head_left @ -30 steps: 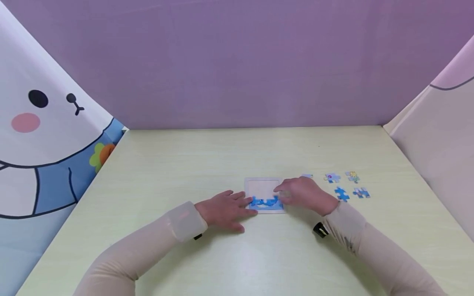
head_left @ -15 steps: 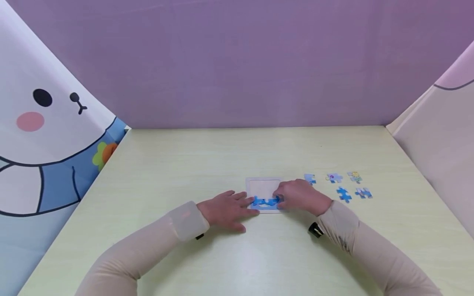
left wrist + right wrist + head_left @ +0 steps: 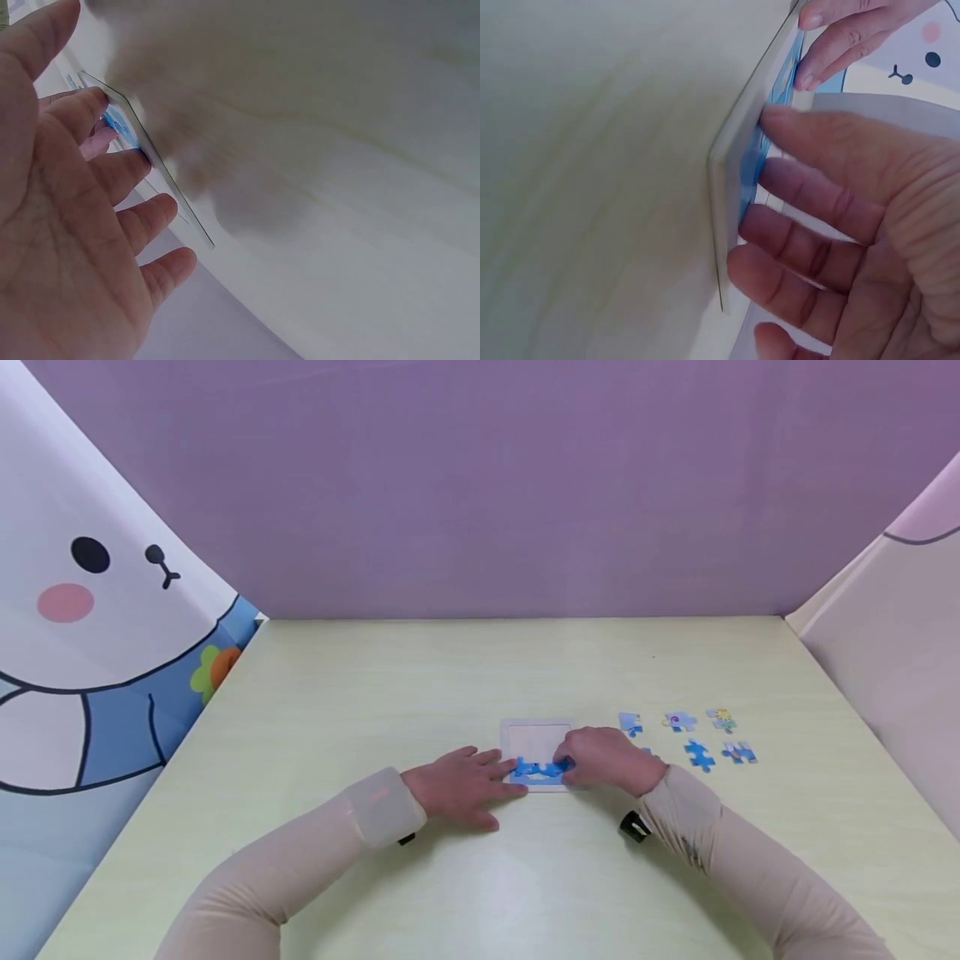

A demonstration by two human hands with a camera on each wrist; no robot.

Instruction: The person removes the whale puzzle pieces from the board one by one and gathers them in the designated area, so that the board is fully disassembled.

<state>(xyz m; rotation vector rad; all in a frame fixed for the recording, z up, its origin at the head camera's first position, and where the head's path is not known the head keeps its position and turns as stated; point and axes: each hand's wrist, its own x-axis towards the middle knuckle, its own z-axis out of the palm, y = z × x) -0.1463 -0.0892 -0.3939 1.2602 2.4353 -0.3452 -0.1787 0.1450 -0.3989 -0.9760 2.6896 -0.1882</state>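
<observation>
A square puzzle tray [image 3: 538,742] with a pale rim lies on the table, with blue jigsaw pieces [image 3: 534,773] along its near side. My left hand [image 3: 457,787] lies spread out, its fingertips on the tray's left rim and the edge of the blue pieces. In the left wrist view, those fingers [image 3: 124,176] reach straight to the rim. At the tray's lower right corner, my right hand [image 3: 609,758] pinches a blue puzzle piece [image 3: 748,176] with thumb and curled fingers. Most of that piece is hidden under the fingers.
Several loose puzzle pieces lie right of the tray, among them a blue one [image 3: 699,755], one with a yellow flower [image 3: 722,719] and one with a swirl [image 3: 679,720]. A purple wall [image 3: 525,493] stands behind the table [image 3: 390,685].
My right hand has shifted slightly, its index finger drawing down from above the tray to the piece at the corner. A loose piece beside the hand is uncovered. My left hand stays in place.
</observation>
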